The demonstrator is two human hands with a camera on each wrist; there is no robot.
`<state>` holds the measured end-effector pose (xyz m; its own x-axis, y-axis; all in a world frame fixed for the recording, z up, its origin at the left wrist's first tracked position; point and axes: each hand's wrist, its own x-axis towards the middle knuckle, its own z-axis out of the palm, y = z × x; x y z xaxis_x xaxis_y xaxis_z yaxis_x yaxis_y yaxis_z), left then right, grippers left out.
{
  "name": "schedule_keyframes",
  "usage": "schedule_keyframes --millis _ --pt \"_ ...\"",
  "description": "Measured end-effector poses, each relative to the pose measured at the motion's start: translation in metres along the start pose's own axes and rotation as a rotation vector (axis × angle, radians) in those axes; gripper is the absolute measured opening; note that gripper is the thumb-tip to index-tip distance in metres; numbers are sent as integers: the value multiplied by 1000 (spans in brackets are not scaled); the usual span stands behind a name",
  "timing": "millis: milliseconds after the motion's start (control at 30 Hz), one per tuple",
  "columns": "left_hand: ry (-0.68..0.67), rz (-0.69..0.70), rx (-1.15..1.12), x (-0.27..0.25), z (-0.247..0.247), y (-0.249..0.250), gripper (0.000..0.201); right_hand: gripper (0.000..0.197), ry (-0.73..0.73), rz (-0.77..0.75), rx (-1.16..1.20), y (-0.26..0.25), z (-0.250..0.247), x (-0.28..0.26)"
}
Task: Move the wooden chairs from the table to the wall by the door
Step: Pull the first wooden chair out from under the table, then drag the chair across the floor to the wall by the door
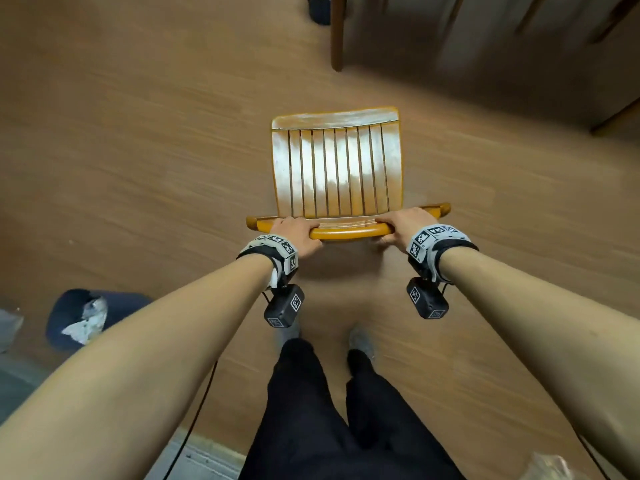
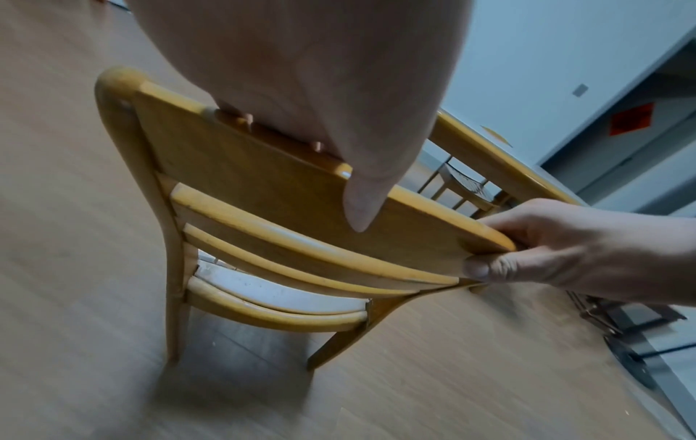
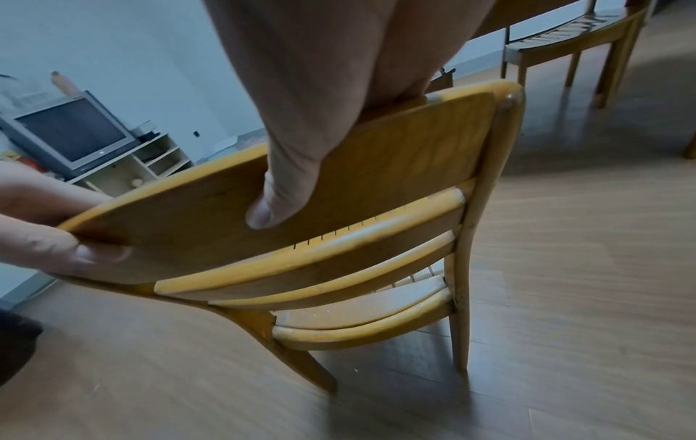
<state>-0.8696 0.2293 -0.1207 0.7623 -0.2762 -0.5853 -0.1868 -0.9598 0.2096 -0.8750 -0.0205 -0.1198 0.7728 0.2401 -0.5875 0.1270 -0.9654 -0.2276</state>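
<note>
Two bare forearms reach forward over two dark trouser legs (image 1: 332, 420). The left hand (image 1: 294, 233) and the right hand (image 1: 403, 226) each grip the top rail of one wooden chair (image 1: 337, 171), fingers curled over the front of the rail and thumbs pressed on its back face. The left hand holds near the rail's left end, the right near its right end, with bare rail between them. The chair stands on the wood floor (image 1: 138, 150) just ahead of the feet; whether its legs touch the floor cannot be told.

A second chair (image 3: 572, 38) stands at the table (image 2: 501, 160), well apart. One dark bin (image 1: 86, 317) with crumpled paper sits near the left arm. Open floor lies left of and beyond the seat. One old television (image 3: 71, 134) rests on a low shelf.
</note>
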Motion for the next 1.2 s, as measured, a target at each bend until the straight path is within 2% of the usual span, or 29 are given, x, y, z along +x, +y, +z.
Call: schedule_keyframes --millis 67,200,300,367,433,500,700,933,1200 --pt "-18 -30 -31 -3 4 5 38 22 -2 -19 -40 3 -3 3" --pt "-54 -60 -67 -12 1 10 34 25 -37 -15 -73 4 -5 5" --pt "-87 -90 -112 -24 -12 9 37 36 -112 8 -49 -4 -17 4" --pt "-96 -124 -144 -31 -31 4 49 57 -184 23 -41 -14 -36 2" --pt "-85 -160 -150 -37 -60 -5 65 73 -194 11 -37 -30 -66 0" --pt "-32 -182 -162 -45 -98 -16 68 68 -114 -18 -13 -52 -106 0" --pt "180 -206 -137 -73 -235 -53 62 59 121 -118 3 -135 -237 21" --pt "358 -234 -140 -75 -345 -139 59 59 291 -161 -1 -235 -334 73" --pt "345 -279 -135 -37 -439 -310 61 59 350 -37 32 -341 -398 169"
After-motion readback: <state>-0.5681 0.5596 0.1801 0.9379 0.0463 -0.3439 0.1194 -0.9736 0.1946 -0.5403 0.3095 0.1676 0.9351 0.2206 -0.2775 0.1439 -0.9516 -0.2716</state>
